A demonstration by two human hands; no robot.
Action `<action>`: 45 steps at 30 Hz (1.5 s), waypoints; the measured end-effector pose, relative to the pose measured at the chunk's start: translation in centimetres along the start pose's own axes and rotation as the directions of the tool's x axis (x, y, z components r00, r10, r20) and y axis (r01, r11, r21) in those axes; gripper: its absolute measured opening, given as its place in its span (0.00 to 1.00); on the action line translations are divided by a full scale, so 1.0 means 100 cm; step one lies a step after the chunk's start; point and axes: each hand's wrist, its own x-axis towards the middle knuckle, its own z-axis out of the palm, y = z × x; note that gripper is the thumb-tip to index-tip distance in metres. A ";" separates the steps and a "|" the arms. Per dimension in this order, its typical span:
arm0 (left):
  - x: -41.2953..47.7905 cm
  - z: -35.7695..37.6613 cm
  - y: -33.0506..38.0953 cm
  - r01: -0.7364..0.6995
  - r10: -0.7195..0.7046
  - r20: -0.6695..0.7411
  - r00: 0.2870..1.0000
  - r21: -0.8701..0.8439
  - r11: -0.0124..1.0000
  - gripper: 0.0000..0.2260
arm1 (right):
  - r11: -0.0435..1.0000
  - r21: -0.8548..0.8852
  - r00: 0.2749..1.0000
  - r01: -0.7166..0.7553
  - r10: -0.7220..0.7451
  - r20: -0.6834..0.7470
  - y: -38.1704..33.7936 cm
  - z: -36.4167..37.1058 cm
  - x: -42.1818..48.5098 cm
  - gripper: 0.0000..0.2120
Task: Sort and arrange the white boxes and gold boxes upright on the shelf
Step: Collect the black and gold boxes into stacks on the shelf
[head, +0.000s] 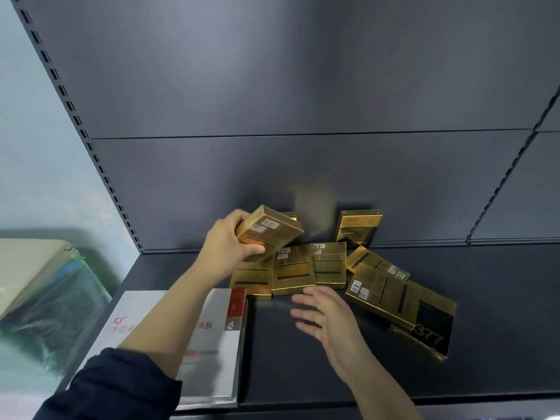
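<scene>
Clamped in the left hand (230,241) is a gold box (270,230), lifted clear of the dark shelf (303,359) and tilted, its barcode stickers facing up, thumb along the lower edge and fingers wrapped round the far end. It hangs over the left part of the gold heap, near the back panel (303,101). The dark sleeve (121,386) on that arm crosses over a white box (212,353) that lies flat at the front left of the shelf, a red strip down its right side and red lettering on the face.

Over on the other side, the right hand (325,313) is spread wide, fingers apart, holding nothing, hovering just in front of the row of flat gold boxes (292,272). Three of them lie side by side there, face down, overlapping a little. To the right, more gold boxes are piled askew, the biggest-looking one (391,298) resting on another printed with large black digits (433,334).

At the back, one gold box stands upright (357,227) against the panel, leaning slightly. A yellowish blur beside it, just left, cannot be made out. Off the shelf to the left sits a pale bin or appliance with plastic wrap (45,283), blurred.
</scene>
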 end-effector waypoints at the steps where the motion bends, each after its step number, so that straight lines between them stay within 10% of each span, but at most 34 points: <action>1: -0.004 0.006 0.004 -0.005 0.006 0.027 1.000 -0.011 1.000 0.19 | 0.994 0.097 0.998 -0.043 0.039 0.040 -0.006 -0.002 0.002 0.14; 8: -0.043 0.056 0.023 -0.320 0.319 0.041 0.947 0.046 0.946 0.20 | 0.825 0.440 0.910 -0.354 0.195 0.365 -0.041 -0.036 0.013 0.33; 15: -0.070 0.073 0.036 -0.248 0.243 0.076 0.967 0.073 0.966 0.24 | 0.902 0.331 0.947 -0.278 0.199 0.252 -0.034 -0.055 0.015 0.20; 18: -0.084 0.072 0.037 0.060 -0.029 0.111 0.993 -0.290 0.955 0.38 | 0.902 0.371 0.968 -0.221 0.157 0.195 -0.031 -0.057 0.016 0.19; 22: -0.102 0.089 0.035 0.288 -0.210 0.204 0.956 -0.782 0.553 0.31 | 0.905 0.402 0.979 -0.138 0.063 0.192 -0.021 -0.060 0.018 0.17; 35: -0.116 0.109 0.016 0.472 -0.449 0.208 0.869 -0.623 0.624 0.18 | 0.994 0.075 0.995 0.079 -0.083 0.059 -0.001 -0.040 0.005 0.10; 45: -0.139 0.119 -0.006 0.482 -0.454 0.185 0.871 -0.498 0.721 0.09 | 0.986 0.131 0.990 -0.101 0.113 -0.089 0.031 -0.061 -0.004 0.07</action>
